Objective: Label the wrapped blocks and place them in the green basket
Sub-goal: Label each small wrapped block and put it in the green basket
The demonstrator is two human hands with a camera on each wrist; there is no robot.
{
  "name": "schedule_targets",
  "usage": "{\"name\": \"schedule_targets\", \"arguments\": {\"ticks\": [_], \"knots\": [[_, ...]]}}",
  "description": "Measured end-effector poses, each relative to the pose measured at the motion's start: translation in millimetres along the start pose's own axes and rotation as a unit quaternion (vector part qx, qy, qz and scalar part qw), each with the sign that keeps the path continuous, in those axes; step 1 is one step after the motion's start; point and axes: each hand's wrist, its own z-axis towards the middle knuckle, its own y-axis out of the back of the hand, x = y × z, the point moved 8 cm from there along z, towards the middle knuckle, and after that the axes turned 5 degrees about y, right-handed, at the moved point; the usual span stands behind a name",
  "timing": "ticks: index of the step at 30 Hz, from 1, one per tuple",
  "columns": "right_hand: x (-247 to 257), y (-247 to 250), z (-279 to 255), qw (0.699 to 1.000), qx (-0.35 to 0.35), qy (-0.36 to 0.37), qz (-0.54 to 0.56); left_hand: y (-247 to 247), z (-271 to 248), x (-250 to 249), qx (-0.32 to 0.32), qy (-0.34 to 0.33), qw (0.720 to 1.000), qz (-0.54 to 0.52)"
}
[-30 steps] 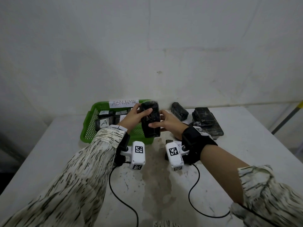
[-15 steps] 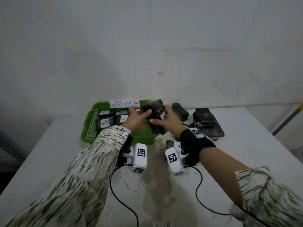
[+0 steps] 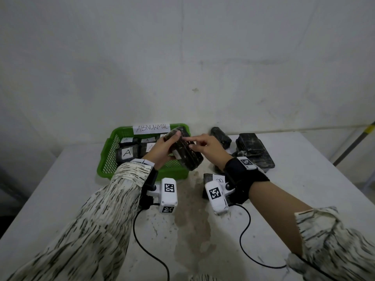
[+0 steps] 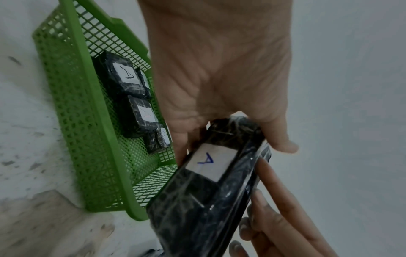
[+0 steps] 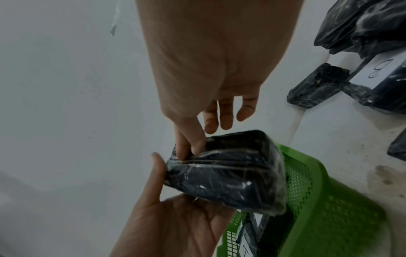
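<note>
White table (image 3: 304,199) | left hand (image 3: 160,151) fingers clamp black film-wrapped block (image 3: 186,157), "A" label | right hand (image 3: 207,147) fingers apart

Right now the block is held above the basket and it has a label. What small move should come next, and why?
Probably lower the block into the free near-right part of the basket and let go. Its label already reads A, like the blocks lying inside. The left hand grips it, while the right hand only touches it with fingertips, so that hand can draw away first.

Tally: basket, blocks.
One green basket (image 3: 142,175); one block (image 3: 186,157) between fingers (image 3: 189,141); at least four labelled blocks (image 3: 126,154) left of them.
</note>
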Motion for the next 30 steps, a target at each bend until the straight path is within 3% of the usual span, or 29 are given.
{"name": "schedule_targets", "arguments": {"ticks": [5, 9, 15, 20, 25, 30], "knots": [[-2, 4, -2, 0.992, -0.076, -0.051, 0.086, -1, 1, -2, -0.013, -0.007, 1.000, 0.023], [-12, -11, -4, 0.975, -0.020, -0.146, 0.168, -4, 1, -6, -0.006, -0.022, 1.000, 0.005], [-12, -6, -3, 0.983, -0.058, -0.129, 0.118, -1, 5, -8, -0.040, -0.055, 0.997, 0.025], [-15, -15, -11, 0.976, 0.013, -0.163, 0.144, 7, 7, -15, -0.078, -0.096, 0.992, 0.020], [-22, -18, -14, 0.968, -0.004, -0.189, 0.165, 2, 10, 1, -0.026, -0.015, 1.000, 0.000], [-16, -25, -14, 0.964, 0.048, -0.172, 0.195, 8, 9, 4, -0.050, -0.025, 0.998, -0.040]]}}
